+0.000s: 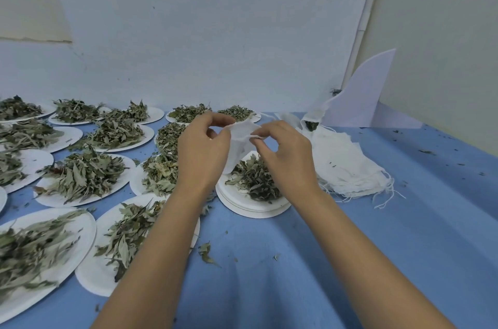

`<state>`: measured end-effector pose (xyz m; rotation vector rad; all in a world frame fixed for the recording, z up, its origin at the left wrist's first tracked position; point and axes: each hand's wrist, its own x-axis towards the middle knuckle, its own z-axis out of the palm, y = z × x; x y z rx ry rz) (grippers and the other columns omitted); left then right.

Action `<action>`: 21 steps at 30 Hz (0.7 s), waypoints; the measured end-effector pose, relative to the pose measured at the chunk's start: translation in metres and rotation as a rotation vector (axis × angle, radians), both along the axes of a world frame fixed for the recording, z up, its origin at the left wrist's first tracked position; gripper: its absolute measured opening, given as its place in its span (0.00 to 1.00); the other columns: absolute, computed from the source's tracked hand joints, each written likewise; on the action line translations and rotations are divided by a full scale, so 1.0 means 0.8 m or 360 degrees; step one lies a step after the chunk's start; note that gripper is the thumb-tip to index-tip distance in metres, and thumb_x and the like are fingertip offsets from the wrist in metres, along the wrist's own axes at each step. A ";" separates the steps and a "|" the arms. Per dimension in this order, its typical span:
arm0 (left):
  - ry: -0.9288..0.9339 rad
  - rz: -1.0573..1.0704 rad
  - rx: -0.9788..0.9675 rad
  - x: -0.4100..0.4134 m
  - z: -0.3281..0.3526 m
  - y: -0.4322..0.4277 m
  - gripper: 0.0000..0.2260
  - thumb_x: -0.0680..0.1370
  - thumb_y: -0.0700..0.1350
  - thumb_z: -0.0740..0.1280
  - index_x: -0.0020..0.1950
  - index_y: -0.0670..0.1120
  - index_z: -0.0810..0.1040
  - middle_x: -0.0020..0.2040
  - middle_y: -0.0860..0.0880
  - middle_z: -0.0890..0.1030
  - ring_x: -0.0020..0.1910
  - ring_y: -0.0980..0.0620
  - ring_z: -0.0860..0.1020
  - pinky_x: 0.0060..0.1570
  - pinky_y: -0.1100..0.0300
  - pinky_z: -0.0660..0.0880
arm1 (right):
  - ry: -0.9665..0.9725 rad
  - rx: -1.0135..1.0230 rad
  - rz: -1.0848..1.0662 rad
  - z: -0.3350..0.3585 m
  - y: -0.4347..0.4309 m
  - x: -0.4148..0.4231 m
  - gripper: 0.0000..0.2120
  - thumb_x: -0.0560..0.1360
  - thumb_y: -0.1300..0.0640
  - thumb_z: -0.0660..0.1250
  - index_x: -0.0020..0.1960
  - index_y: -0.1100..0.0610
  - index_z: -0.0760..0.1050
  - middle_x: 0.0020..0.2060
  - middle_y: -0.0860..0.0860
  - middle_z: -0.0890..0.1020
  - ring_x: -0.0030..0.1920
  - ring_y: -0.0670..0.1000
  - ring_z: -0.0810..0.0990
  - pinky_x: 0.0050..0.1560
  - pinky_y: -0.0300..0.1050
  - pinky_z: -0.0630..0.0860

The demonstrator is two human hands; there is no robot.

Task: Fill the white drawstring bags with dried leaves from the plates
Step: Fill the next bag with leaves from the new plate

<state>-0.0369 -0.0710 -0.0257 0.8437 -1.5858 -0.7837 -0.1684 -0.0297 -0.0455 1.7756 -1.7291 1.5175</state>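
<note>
Obs.: left of the fingers, spare plates (48, 198) heaped with leaves.

Left hand (203, 148): thumb and forefinger clamped on the left edge of the white drawstring bag (238, 140).

The bag hangs between the two sets of fingertips, limp and apparently empty, directly above the dried leaves (256, 180) on the stacked plate (250, 211).

Right hand (285, 152): fingertips pinched on the opposite edge.

Step, as we judge it: opening the mouth. We should pull the two cloth layers apart, not the cord, or the mouth cinches shut.

Right of the fingers, the pile of empty bags (347, 164) lies on the cloth.
</note>
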 end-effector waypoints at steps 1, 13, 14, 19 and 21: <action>-0.0090 -0.0092 -0.0051 0.002 -0.001 0.000 0.13 0.74 0.38 0.64 0.53 0.55 0.76 0.54 0.56 0.77 0.49 0.57 0.73 0.44 0.73 0.68 | -0.0027 -0.0006 0.0009 0.001 0.000 -0.001 0.02 0.74 0.61 0.69 0.45 0.59 0.81 0.44 0.48 0.82 0.46 0.45 0.78 0.48 0.35 0.70; -0.0647 -0.0026 -0.0813 -0.004 -0.016 -0.005 0.29 0.67 0.44 0.74 0.64 0.61 0.69 0.77 0.57 0.49 0.73 0.49 0.52 0.68 0.47 0.52 | 0.0096 0.0118 0.0316 0.014 0.009 -0.018 0.05 0.72 0.64 0.71 0.47 0.58 0.83 0.45 0.47 0.84 0.50 0.42 0.80 0.53 0.34 0.73; -0.0636 -0.0003 -0.0865 -0.005 -0.016 -0.005 0.23 0.67 0.44 0.73 0.60 0.59 0.74 0.77 0.57 0.50 0.72 0.51 0.52 0.67 0.46 0.52 | 0.0070 0.0178 0.0342 0.016 0.009 -0.018 0.05 0.72 0.64 0.71 0.47 0.57 0.83 0.46 0.45 0.84 0.52 0.40 0.79 0.54 0.30 0.71; -0.0844 0.0163 -0.0900 -0.001 -0.014 -0.012 0.22 0.66 0.51 0.75 0.59 0.57 0.76 0.76 0.56 0.57 0.70 0.53 0.52 0.67 0.47 0.49 | -0.0167 0.0238 0.0451 0.020 0.014 -0.023 0.07 0.72 0.63 0.71 0.45 0.53 0.84 0.43 0.37 0.82 0.51 0.34 0.79 0.54 0.27 0.70; -0.0898 0.0214 -0.0743 0.003 -0.016 -0.016 0.27 0.65 0.56 0.76 0.62 0.56 0.74 0.76 0.56 0.56 0.71 0.53 0.51 0.69 0.45 0.49 | -0.0257 0.0217 0.0511 0.022 0.016 -0.023 0.08 0.72 0.62 0.72 0.46 0.51 0.84 0.43 0.37 0.83 0.50 0.35 0.80 0.53 0.30 0.73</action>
